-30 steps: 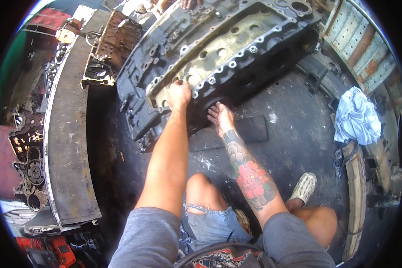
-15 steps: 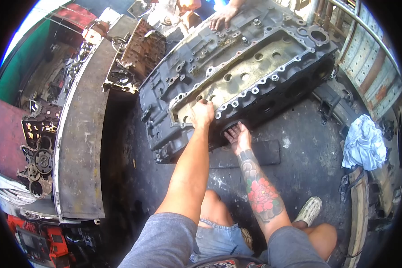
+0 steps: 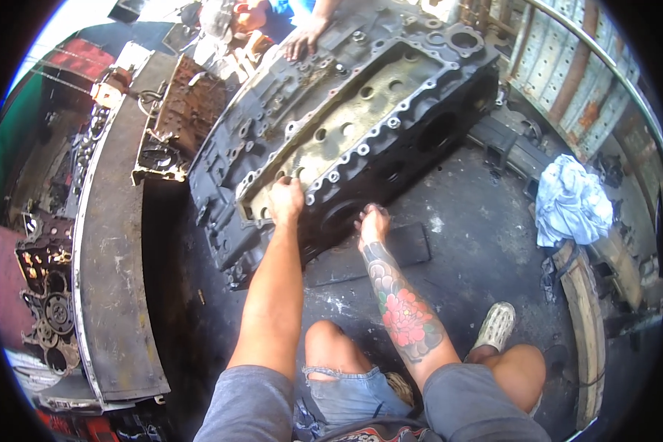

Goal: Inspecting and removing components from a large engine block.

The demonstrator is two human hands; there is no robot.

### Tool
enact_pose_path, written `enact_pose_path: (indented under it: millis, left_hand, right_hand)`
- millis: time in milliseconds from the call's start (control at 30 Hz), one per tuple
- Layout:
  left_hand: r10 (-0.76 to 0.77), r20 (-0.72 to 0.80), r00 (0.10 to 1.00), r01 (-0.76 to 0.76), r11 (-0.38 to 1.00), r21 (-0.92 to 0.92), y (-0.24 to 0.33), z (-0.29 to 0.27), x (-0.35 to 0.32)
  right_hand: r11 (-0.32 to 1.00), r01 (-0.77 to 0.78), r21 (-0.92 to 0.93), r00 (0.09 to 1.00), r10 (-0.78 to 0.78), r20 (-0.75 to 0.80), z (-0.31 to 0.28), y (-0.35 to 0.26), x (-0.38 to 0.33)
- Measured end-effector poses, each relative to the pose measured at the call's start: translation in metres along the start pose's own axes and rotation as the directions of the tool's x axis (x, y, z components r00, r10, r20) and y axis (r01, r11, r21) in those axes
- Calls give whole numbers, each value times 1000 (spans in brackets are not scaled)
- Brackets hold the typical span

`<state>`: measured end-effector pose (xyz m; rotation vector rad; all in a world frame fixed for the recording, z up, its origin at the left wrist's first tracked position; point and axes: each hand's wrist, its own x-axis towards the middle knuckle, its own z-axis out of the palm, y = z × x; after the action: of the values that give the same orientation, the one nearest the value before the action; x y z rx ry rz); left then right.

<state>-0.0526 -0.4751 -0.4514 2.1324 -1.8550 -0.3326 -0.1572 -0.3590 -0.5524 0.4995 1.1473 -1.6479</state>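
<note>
A big dark engine block [image 3: 232, 158] lies tilted across the floor before me, with a long pale recess [image 3: 328, 140] full of round holes on its upper face. My left hand [image 3: 286, 200] is closed over the near rim at the recess's left end, its fingertips hidden inside. Just off the block's lower near side, beside a large round opening [image 3: 344, 215], is my right hand [image 3: 373, 222]. Its fingers are curled in, and nothing shows in them. Another person's hand [image 3: 306, 38] lies on the block's far edge.
Beneath the block's near side lies a dark flat slab [image 3: 409, 247]. A long metal bench [image 3: 114, 258] runs along the left, with a rusty engine block [image 3: 191, 99] beside it. To the right are a pale blue cloth [image 3: 573, 199], a wooden beam [image 3: 583, 324] and metal panels [image 3: 560, 66].
My right hand has come away from the block's lower side, and its stretched fingers have curled. My left hand stays on the rim. The whole view has shifted, putting the block farther left.
</note>
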Motion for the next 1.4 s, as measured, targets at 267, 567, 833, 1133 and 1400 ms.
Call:
enact_pose_path:
  millis: [267, 567, 833, 1133, 1400]
  left_hand:
    - [33, 12, 999, -33, 999, -16, 4, 9, -1]
    - [43, -52, 998, -45, 998, -35, 2, 6, -4]
    - [30, -67, 997, -33, 999, -37, -16, 12, 12]
    - [10, 16, 1000, -10, 1000, -2, -10, 11, 11]
    - [24, 16, 1000, -24, 1000, -1, -6, 6, 5]
  right_hand:
    - [927, 373, -36, 928, -373, 1, 1, -54, 42]
    - [924, 374, -79, 919, -358, 163, 24, -68, 19]
    - [931, 326, -163, 929, -283, 239, 34, -72, 19]
    - [945, 234, -229, 943, -164, 288, 26, -97, 2]
    - [930, 213, -298, 932, -102, 347, 25, -103, -3]
